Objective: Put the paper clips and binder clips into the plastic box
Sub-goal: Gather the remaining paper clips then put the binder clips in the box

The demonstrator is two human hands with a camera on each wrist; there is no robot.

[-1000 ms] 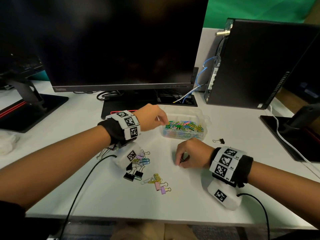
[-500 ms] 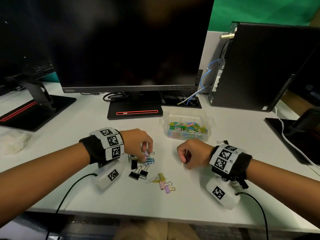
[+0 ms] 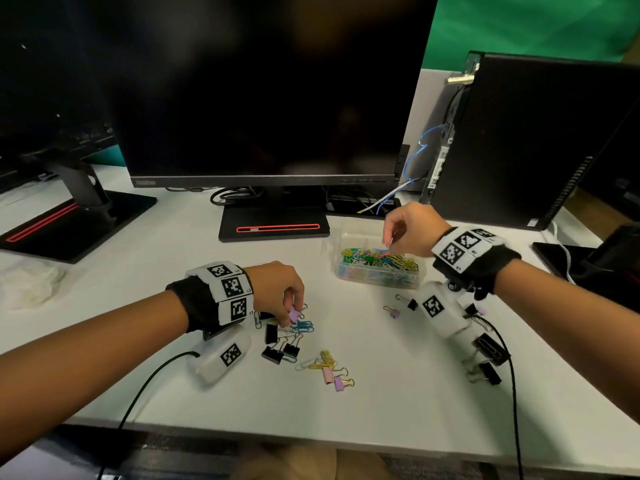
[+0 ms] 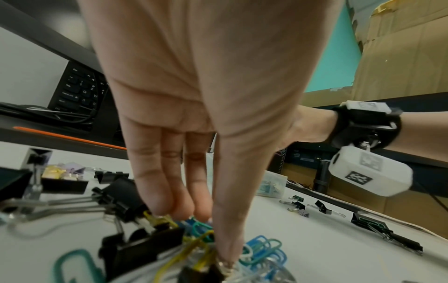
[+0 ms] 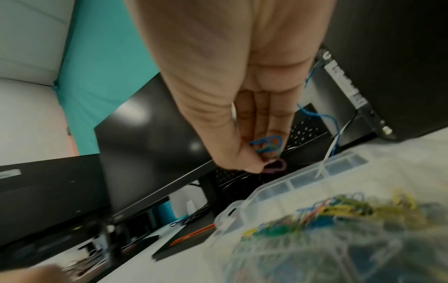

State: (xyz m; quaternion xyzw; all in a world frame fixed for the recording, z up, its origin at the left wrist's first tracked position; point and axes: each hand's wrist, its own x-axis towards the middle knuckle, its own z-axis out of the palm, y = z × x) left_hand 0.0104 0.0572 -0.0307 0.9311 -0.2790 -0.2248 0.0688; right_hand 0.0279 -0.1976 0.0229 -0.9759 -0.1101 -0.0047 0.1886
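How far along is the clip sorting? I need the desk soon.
Done: the plastic box already holds many colored paper clips. In hand: the right hand pinches a few paper clips above the box; the left hand reaches into the clip pile. Left: that pile, the pastel binder clips and the black ones near the right wrist.

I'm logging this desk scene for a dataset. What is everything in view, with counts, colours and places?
plastic box: one, clear, filled with mixed-colour paper clips, desk centre-right.
binder clips: several, black, pink, purple, loose on the desk.
loose paper clips: a few, blue, teal, yellow, under the left hand.
monitor: one, black, behind.
computer tower: one, black, right.
desk: one, white.
left hand: fingertips on the loose pile.
right hand: above the box, pinching blue and purple paper clips.
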